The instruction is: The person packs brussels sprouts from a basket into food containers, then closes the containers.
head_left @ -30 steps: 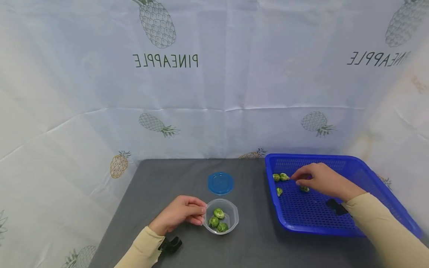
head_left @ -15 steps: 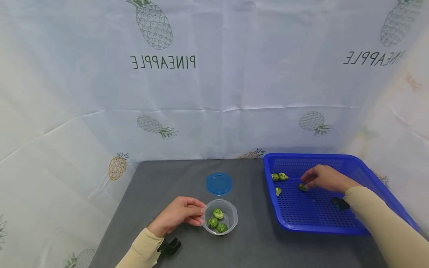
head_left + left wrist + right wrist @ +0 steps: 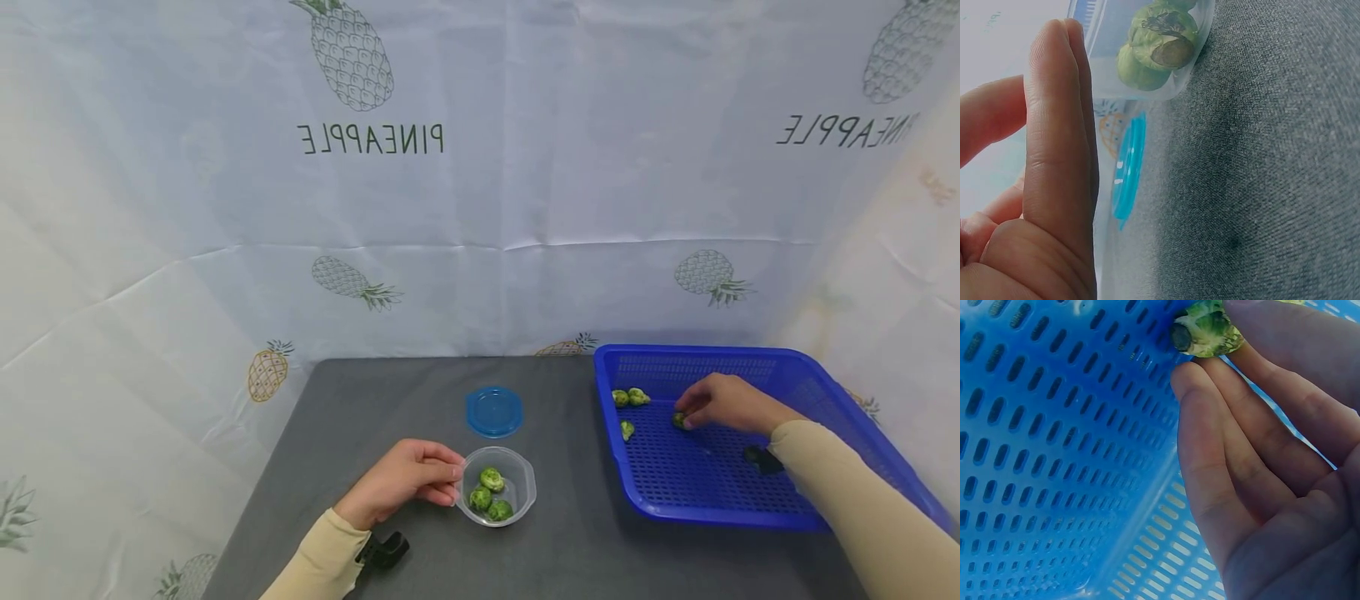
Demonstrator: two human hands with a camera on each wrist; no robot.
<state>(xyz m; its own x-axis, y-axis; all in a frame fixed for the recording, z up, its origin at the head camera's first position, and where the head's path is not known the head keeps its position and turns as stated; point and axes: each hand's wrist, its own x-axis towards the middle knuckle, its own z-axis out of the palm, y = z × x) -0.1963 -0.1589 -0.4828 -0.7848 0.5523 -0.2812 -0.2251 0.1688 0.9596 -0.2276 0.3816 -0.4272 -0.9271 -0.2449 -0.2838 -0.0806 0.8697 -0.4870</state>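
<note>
My right hand (image 3: 723, 404) reaches into the blue basket (image 3: 637, 504) and pinches a Brussels sprout (image 3: 1207, 331) between thumb and fingers, low over the slotted floor. Three other Brussels sprouts lie at the basket's left side, two by the far corner and one sprout (image 3: 627, 430) nearer. On the table, my left hand (image 3: 405, 477) holds the left rim of a small clear plastic container (image 3: 525, 487) with thumb and fingertips. Inside it sit three Brussels sprouts (image 3: 491, 496). The left wrist view shows some of them through the container wall, past long straight fingers (image 3: 1054, 131).
A round blue lid (image 3: 494, 412) lies just beyond the container on the grey table (image 3: 375, 400). Behind the table hangs a white pineapple-print curtain (image 3: 480, 192), which also runs along both sides. The basket has raised, perforated walls.
My right hand has shifted slightly right and lowered to the sprout on the basket floor, and its fingers have closed on it. The left hand and container stay put.
</note>
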